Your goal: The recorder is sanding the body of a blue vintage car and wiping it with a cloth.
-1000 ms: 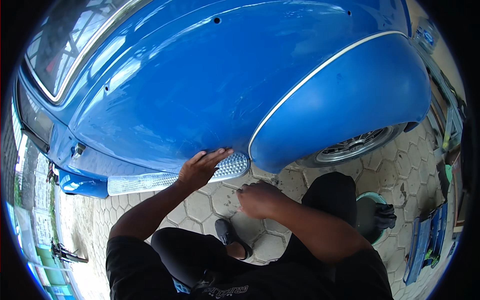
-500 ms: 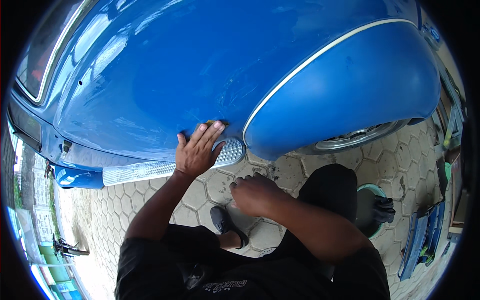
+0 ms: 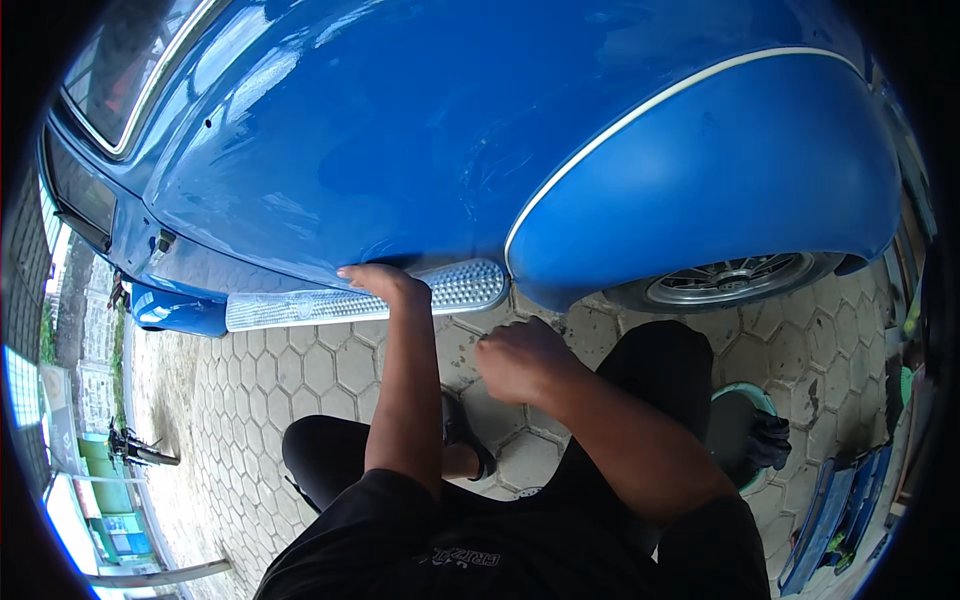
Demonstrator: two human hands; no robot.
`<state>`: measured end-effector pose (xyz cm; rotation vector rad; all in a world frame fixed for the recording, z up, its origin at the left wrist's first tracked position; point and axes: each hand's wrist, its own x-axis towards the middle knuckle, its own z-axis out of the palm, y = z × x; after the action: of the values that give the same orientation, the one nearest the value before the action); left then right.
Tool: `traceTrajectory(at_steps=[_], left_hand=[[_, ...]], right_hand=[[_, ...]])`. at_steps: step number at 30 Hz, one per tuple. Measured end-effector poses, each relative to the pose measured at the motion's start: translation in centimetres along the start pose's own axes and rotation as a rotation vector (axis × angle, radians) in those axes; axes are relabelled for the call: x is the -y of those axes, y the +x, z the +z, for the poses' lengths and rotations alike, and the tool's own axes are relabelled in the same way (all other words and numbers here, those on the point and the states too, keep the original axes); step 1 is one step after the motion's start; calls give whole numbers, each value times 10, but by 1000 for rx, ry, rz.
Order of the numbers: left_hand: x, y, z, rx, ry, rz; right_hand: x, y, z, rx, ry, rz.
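- The person crouches on the hexagon-paved floor [image 3: 300,380] beside a blue car body [image 3: 420,150], facing the lower edge of the side panel just ahead of the rear fender [image 3: 720,190].
- The left hand [image 3: 385,285] lies flat, fingers together and holding nothing, on the bottom of the panel where it meets the ribbed metal running board [image 3: 350,303]. Judged from this, the step is feeling or pressing along that lower seam.
- The right hand [image 3: 520,360] is curled into a loose fist, hanging above the paving just below the fender's front corner; whether it grips something small cannot be told.
- To do this well, the palm should stay flat and move slowly along the edge, so that ripples or loose spots are felt rather than skipped.
- Pressure is best kept light on the paint, since a fingernail or grit could mark the gloss.
- The white trim line [image 3: 600,130] following the fender arch gives a good reference to track.
- A green bowl with a dark cloth [image 3: 765,435] sits near the right knee, below the wheel [image 3: 735,280], within reach.
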<state>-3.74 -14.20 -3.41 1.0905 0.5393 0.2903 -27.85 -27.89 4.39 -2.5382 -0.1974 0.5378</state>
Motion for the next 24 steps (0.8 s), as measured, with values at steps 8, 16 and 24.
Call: traceTrajectory(at_steps=[8, 16, 24], left_hand=[[-16, -46, 6, 575, -449, -986], [-49, -28, 15, 452, -471, -1020], [-14, -35, 1, 751, -576, -741]], right_hand=[[-20, -1, -7, -34, -6, 145], [-27, -12, 8, 9, 33, 136], [-38, -13, 10, -13, -26, 194]])
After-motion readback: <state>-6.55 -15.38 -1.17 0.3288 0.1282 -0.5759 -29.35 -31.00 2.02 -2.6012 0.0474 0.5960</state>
